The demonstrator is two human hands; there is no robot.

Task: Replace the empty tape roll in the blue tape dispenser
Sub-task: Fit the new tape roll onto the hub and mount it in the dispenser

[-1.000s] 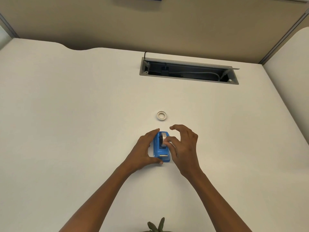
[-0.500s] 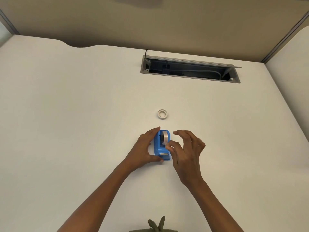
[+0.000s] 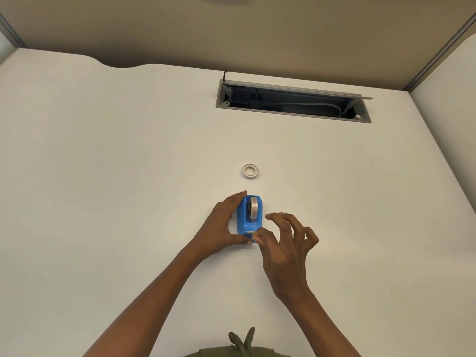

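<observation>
Two hands at blue tape dispenser point(image 3: 249, 218), mid-table point(image 3: 103, 176): left hand point(image 3: 221, 228) grip clasping body, right hand point(image 3: 283, 243) pinching tape end at cutter. Best drawn taut, pressed down. Empty core point(image 3: 250, 171) just beyond.

Dispenser point(image 3: 249, 219): blue plastic, smooth, slight sheen; small metal cutter point(image 3: 251, 231) at near end, shiny. Roll point(image 3: 253, 208) in it: glossy clear tape. Ring point(image 3: 250, 171) on desk: white, matt, card or plastic unclear. Desk point(image 3: 108, 163): white, smooth, matt. Hatch point(image 3: 293, 101): grey brushed metal frame.
</observation>
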